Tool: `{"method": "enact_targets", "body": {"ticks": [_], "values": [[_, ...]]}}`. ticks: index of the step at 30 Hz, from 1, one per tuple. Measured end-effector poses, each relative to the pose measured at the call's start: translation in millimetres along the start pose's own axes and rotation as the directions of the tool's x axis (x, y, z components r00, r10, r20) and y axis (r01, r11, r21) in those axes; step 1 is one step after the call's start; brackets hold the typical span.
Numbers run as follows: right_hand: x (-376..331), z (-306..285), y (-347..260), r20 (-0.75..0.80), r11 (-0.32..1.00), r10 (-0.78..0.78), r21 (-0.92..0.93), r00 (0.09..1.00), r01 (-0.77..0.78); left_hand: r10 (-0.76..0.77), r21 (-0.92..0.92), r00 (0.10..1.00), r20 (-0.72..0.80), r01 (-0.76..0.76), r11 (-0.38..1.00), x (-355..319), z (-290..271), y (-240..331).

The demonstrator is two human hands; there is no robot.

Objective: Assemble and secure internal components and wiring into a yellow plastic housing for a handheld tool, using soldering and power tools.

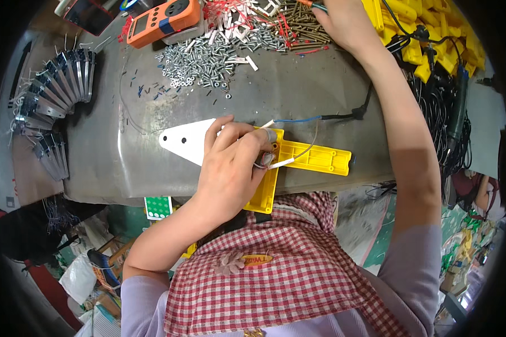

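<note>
My left hand [227, 174] lies closed over a yellow plastic housing [315, 157] with a long ribbed arm, its fingers curled around the wide part by a small grey round part. White-sleeved wire ends [282, 164] come out beside the fingertips and run to a black cable [337, 117] on the right. Partly under the same hand, a white tapered plate [186, 139] with dark holes points left. My right hand [343, 25] reaches to the top edge, beside a pile of brass-coloured screws [306, 28]. A slim orange and teal thing [316, 5] is by its fingers, which the picture edge cuts off.
Loose silver screws and nuts [199, 62] are heaped at the back, near an orange meter [164, 22] and red-and-white connectors [230, 17]. Metal strips with wires [62, 84] stand at left. Yellow housings [438, 33] and black cables [441, 118] pile up at right.
</note>
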State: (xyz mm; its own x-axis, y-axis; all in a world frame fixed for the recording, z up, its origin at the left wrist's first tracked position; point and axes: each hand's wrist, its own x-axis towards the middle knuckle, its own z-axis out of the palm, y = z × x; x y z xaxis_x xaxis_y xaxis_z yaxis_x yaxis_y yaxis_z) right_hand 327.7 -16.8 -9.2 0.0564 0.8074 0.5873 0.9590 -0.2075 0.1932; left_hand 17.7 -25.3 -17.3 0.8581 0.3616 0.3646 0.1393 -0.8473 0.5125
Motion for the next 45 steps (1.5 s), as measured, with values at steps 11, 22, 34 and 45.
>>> {"method": "enact_targets", "body": {"ticks": [11, 22, 34, 45], "values": [[-80.4, -115.7, -23.6, 0.359, 0.429, 0.429, 0.727, 0.829, -0.537, 0.081, 0.236, 0.997, -0.015, -0.075, 0.969, 8.6, 2.3, 10.1], [-79.3, -161.9, -68.8, 0.060, 0.768, 0.313, 0.571, 0.948, -0.290, 0.143, 0.208, 0.965, 0.221, -0.190, 0.960, -6.0, -15.4, 12.5], [-57.9, -161.6, -106.4, 0.241, -0.690, 0.245, 0.724, 0.939, -0.006, 0.146, 0.151, 0.979, 0.142, -0.167, 0.974, -31.0, -9.7, 11.0], [-67.2, -132.5, -128.8, 0.396, -0.588, 0.145, 0.772, 0.907, -0.243, 0.144, 0.185, 0.981, 0.130, -0.167, 0.968, -30.0, -5.3, 13.6]]}}
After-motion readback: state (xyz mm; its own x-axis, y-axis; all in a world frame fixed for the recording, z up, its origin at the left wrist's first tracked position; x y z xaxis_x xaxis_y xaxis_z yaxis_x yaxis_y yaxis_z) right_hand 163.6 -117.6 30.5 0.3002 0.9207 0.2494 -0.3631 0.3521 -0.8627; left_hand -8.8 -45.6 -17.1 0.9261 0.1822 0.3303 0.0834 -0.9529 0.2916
